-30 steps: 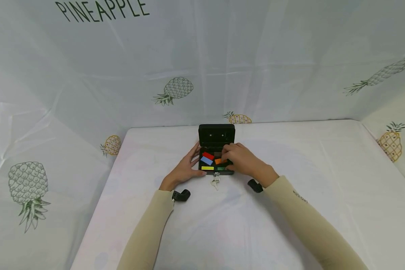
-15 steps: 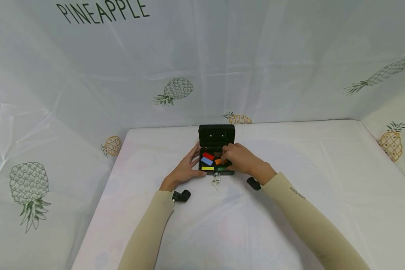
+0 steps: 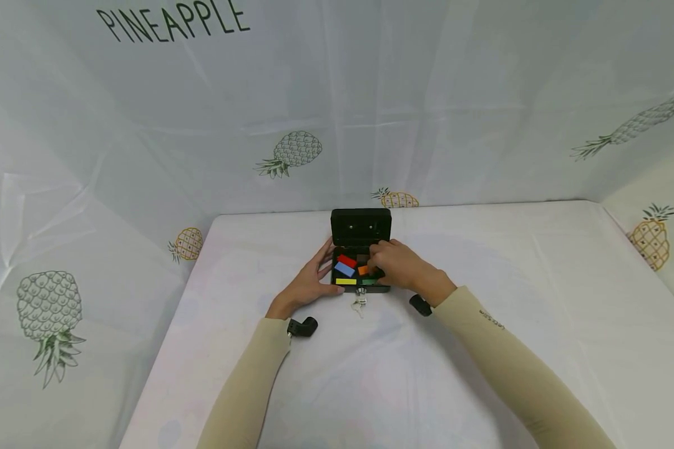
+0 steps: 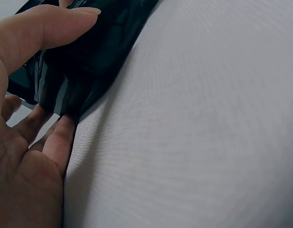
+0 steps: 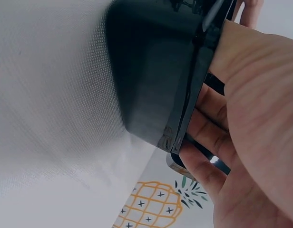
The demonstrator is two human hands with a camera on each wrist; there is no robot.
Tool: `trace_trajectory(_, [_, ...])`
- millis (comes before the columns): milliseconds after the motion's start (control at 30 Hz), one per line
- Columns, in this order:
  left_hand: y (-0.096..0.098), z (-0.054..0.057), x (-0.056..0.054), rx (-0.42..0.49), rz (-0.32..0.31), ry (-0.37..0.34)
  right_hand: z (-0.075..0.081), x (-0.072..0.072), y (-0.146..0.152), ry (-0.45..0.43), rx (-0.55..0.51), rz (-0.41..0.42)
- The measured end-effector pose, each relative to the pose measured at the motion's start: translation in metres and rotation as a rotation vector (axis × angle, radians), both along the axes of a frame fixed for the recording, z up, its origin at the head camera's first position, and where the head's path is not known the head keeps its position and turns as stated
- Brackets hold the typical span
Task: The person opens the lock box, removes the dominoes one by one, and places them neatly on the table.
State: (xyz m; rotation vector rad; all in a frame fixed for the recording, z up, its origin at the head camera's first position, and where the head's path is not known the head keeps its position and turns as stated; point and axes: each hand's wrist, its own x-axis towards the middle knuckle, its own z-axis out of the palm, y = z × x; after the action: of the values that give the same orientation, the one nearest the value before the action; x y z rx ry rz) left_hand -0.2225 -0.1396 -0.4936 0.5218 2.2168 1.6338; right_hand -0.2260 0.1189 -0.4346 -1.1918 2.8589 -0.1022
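A small black cash box [image 3: 361,226] stands on the table with its lid raised. Inside lie several coloured blocks: red [image 3: 346,260], blue [image 3: 345,269], yellow [image 3: 346,282], orange [image 3: 362,270], green [image 3: 368,282] and dark brown [image 3: 362,258]. My left hand [image 3: 306,289] grips the box's left front corner, thumb on the front wall and fingers along the side, as the left wrist view confirms. My right hand [image 3: 405,268] reaches over the right wall, fingertips down inside by the orange and green blocks. Whether it pinches a block I cannot tell, since its fingers hide that spot.
Keys [image 3: 357,305] hang from the lock [image 3: 361,292] at the box's front. A white cloth [image 3: 348,386] covers the table. Behind rises a pale curtain [image 3: 449,125] printed with pineapples, close to the table's back edge [image 3: 269,213].
My right hand and forearm have shifted very slightly left, the fingers staying inside the box. The left hand keeps its place, and the blocks in sight lie as before.
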Motion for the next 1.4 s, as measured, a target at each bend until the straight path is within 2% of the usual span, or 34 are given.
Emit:
trace_trajectory(400, [-0.0002, -0.003, -0.001, 0.026, -0.008, 0.007, -0.0006, 0.0016, -0.0016, 0.018, 0.035, -0.003])
trace_trajectory(633, [0.0004, -0.0014, 0.0002, 0.014, 0.002, -0.005, -0.0017, 0.0009, -0.0019, -0.001, 0.029, -0.02])
trace_trajectory(1200, [0.001, -0.0002, 0.0004, 0.006, 0.013, -0.006, -0.0005, 0.0014, -0.004, 0.019, 0.059, -0.005])
trace_trajectory(1400, [0.0008, -0.0002, 0.0016, 0.014, 0.014, -0.012, -0.0019, 0.0028, -0.002, 0.039, 0.02, -0.003])
